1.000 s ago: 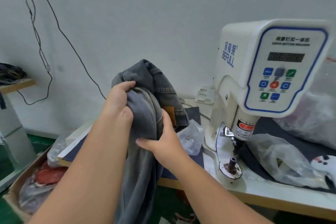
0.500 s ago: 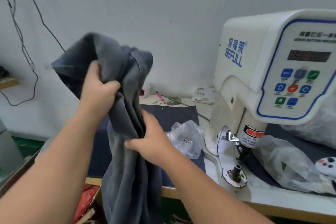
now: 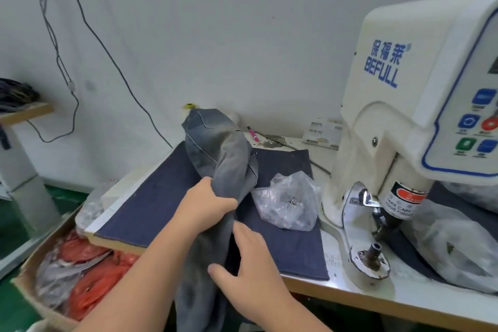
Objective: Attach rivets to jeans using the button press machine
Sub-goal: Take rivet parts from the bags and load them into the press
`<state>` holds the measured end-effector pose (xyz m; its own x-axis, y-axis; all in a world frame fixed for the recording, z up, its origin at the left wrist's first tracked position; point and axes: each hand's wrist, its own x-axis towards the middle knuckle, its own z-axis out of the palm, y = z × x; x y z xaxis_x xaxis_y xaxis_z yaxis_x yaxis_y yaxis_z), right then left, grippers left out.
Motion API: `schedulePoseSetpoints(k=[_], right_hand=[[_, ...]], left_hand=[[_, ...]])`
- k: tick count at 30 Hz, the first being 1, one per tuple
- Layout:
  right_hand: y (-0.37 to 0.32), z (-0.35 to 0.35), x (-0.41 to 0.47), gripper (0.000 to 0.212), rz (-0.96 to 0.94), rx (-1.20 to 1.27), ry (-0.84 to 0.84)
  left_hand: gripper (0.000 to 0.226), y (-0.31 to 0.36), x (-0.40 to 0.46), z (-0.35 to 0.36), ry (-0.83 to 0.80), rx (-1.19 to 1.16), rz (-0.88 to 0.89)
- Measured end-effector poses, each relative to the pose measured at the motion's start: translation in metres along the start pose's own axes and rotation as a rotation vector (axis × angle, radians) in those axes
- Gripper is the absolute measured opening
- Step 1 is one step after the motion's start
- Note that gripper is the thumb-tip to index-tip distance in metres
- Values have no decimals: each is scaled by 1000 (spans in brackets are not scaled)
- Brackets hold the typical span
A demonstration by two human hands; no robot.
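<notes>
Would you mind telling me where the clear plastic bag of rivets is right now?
In the head view, the clear plastic bag lies on the dark blue cloth mat, between the jeans on its left and the press machine on its right.

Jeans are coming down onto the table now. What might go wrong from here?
1. The jeans drop close to the plastic bag of small metal parts; dragging them toward the press may sweep it along.
2. Only the left hand grips the denim; the right hand lies flat, so the overhanging leg might pull them off the edge.
</notes>
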<state>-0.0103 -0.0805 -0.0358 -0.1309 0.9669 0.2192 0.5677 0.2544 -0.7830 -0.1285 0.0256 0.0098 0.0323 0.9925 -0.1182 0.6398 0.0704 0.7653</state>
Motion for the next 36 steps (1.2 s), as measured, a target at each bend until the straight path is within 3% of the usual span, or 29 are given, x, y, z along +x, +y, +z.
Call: schedulePoseSetpoints(k=[3, 5, 7, 10, 12, 16, 19, 21, 23, 26, 31, 33, 36], right_hand=[[3, -10, -6, 56, -73, -24, -61], [9, -21, -7, 44, -113, -41, 1], [18, -31, -6, 29, -97, -48, 91], [33, -40, -5, 15, -6, -102, 98], [43, -43, -6, 14, 4, -161, 100], [54, -54, 1, 20, -26, -311, 149], [57, -68, 11, 19, 35, -334, 246], [61, -70, 12, 14, 65, -392, 240], [63, -63, 11, 13, 17, -524, 181], [67, -56, 9, 11, -44, -585, 191], [68, -57, 9, 20, -107, -593, 285], [69, -56, 9, 20, -105, -599, 291], [72, -55, 8, 21, -111, -603, 314]], left_hand=[[34, -4, -1, -16, 115, -87, 124], [38, -10, -4, -32, 51, -340, 206], [44, -19, -4, -42, -56, -425, 143], [50, -29, -2, -39, -104, -28, -77], [79, -27, -5, -27, 11, 114, -163], [102, 2, -11, -8, 306, -42, 51], [123, 14, -12, 13, 236, 75, 58], [114, 9, -8, 24, 169, 208, 35], [88, 0, 2, 25, 159, 166, 52], [69, -8, 15, 18, 80, 78, 135], [55, -18, 29, -16, -52, -605, 255], [48, -21, 32, -24, -114, -736, 214], [38, -21, 30, -12, -78, -332, 108]])
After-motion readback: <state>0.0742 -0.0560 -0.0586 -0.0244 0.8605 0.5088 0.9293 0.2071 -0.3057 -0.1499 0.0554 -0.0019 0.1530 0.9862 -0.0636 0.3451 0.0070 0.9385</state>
